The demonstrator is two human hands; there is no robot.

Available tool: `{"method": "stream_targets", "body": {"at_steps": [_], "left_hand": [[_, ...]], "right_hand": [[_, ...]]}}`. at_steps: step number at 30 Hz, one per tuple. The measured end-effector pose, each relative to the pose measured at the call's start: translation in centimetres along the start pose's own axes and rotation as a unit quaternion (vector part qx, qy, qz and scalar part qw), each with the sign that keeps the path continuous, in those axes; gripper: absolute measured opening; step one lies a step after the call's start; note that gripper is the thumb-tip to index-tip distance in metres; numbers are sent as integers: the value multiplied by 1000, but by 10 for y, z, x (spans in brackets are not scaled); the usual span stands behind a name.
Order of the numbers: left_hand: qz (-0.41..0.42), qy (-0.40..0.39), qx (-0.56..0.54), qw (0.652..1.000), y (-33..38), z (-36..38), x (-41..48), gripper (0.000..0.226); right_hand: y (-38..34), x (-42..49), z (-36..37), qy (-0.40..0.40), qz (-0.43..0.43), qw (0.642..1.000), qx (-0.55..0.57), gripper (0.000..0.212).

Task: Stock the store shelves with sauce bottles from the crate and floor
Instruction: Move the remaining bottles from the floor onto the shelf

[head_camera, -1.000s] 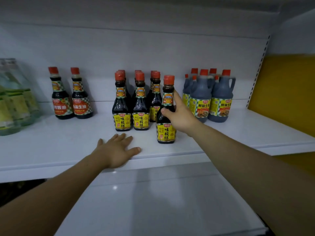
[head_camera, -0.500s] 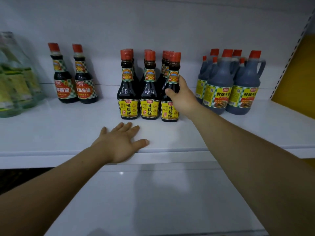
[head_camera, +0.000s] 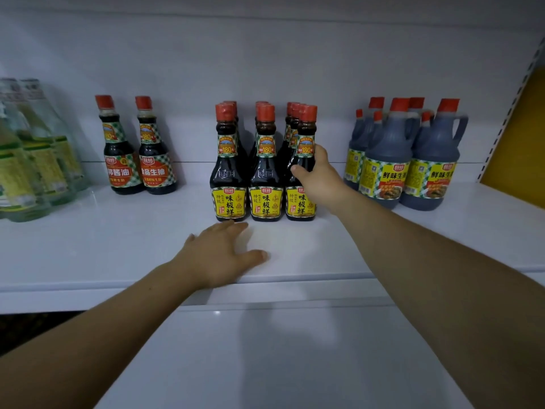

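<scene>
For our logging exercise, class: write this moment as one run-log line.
right hand: grips sauce bottle, rightmost of front row, upright on shelf | left hand: rests flat on shelf front

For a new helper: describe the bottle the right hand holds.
On the white shelf, find the middle cluster of dark sauce bottles with red caps and yellow labels. It is the front-right bottle, the only one the right hand grips.

At your far left you have a cluster of clear bottles (head_camera: 32, 160) with green and yellow labels, standing upright and touching one another. Behind everything runs a plain white back wall (head_camera: 265, 54), and at your right a slotted upright strip (head_camera: 513, 107) borders a yellow panel (head_camera: 520, 137).
</scene>
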State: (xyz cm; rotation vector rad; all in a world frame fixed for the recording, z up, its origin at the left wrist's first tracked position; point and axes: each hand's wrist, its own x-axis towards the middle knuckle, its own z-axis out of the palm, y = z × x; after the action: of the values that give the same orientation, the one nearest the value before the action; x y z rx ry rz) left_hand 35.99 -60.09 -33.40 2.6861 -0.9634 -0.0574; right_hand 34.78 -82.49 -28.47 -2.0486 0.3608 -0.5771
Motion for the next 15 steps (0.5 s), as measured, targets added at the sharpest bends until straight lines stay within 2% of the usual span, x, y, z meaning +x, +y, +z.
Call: {"method": "stream_targets", "body": {"at_steps": [2, 4, 6, 9, 12, 15], "left_hand": [[43, 98, -58, 993, 5, -4, 11, 74], [70, 203, -113, 970, 11, -7, 23, 75], [40, 278, -179, 943, 12, -9, 36, 83], [-38, 286, -296, 910, 1, -10, 62, 93], [-58, 232, -401, 884, -5, -7, 77, 77], [-60, 239, -389, 887, -7, 0, 83, 79]], "right_hand": [[-3, 1, -3, -5, 10, 1000, -14, 55], [-7, 2, -4, -10, 19, 1000, -17, 52], [-9, 4, -5, -10, 21, 1000, -14, 53], [-12, 9, -4, 4, 2, 1000, -2, 73], [-13, 13, 1, -5, -1, 1000, 1, 93], [-8, 17, 7, 8, -11, 1000, -17, 97]]}}
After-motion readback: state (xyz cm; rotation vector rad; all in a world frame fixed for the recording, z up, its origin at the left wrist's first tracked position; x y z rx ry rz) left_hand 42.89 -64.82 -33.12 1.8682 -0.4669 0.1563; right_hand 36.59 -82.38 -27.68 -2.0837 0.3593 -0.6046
